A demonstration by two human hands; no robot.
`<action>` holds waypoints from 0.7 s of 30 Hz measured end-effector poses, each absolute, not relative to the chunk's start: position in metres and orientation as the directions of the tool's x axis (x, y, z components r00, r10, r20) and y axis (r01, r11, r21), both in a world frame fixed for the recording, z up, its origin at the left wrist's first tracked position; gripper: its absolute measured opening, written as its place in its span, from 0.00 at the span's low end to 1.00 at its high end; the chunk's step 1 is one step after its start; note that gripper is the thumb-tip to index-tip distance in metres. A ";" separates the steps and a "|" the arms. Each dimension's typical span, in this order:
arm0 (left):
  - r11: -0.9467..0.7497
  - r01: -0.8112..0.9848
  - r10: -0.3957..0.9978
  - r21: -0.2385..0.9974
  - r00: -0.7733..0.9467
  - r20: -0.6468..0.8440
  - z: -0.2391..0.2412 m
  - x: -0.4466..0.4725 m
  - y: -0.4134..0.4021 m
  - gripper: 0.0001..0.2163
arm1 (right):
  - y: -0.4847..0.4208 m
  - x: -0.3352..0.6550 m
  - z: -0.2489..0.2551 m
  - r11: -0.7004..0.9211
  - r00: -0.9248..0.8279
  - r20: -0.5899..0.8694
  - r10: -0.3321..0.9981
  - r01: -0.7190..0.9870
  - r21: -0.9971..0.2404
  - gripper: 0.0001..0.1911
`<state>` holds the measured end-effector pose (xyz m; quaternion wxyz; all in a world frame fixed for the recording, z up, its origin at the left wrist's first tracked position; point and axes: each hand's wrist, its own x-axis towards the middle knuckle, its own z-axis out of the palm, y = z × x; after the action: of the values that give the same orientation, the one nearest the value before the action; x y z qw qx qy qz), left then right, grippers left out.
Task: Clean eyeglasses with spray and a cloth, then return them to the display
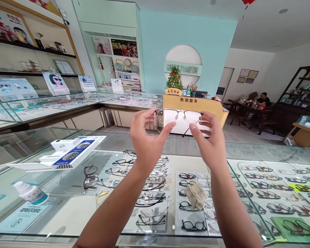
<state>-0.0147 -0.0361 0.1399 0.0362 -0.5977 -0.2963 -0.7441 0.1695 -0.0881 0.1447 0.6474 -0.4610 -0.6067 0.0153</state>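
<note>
I hold a pair of thin metal-framed glasses [180, 117] up at chest height, above a glass display counter [67, 213]. My left hand [147, 137] pinches the left end of the frame between thumb and fingers. My right hand [209, 137] pinches the right end the same way. The lenses face away from me and one temple hangs down behind. A crumpled beige cloth [195, 195] lies on the counter glass below my right forearm.
A white bottle with a blue label [31, 193] lies at the counter's left, near a stack of white and blue boxes [71, 154]. Several glasses lie under the glass. A yellow cashier desk [193, 103] stands ahead. A person [264, 100] sits at a far table.
</note>
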 end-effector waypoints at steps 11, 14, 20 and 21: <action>-0.817 0.428 0.297 0.387 -0.263 0.918 0.141 -0.015 -0.036 0.25 | -0.089 0.168 0.146 0.543 0.298 0.740 0.603 0.526 -0.655 0.29; -0.819 0.405 0.329 0.406 -0.247 0.911 0.139 -0.014 -0.033 0.26 | -0.089 0.168 0.146 0.527 0.313 0.738 0.598 0.539 -0.657 0.29; -0.802 0.383 0.377 0.459 -0.271 0.886 0.139 -0.013 -0.033 0.25 | -0.090 0.167 0.145 0.511 0.314 0.734 0.603 0.554 -0.657 0.29; -0.802 0.381 0.379 0.461 -0.272 0.884 0.139 -0.013 -0.033 0.25 | -0.090 0.167 0.146 0.510 0.312 0.733 0.604 0.555 -0.657 0.29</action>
<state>-0.0134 -0.0331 0.1392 0.0006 -0.6032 -0.3149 -0.7328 0.1671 -0.0899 0.1456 0.6417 -0.4944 -0.5860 0.0193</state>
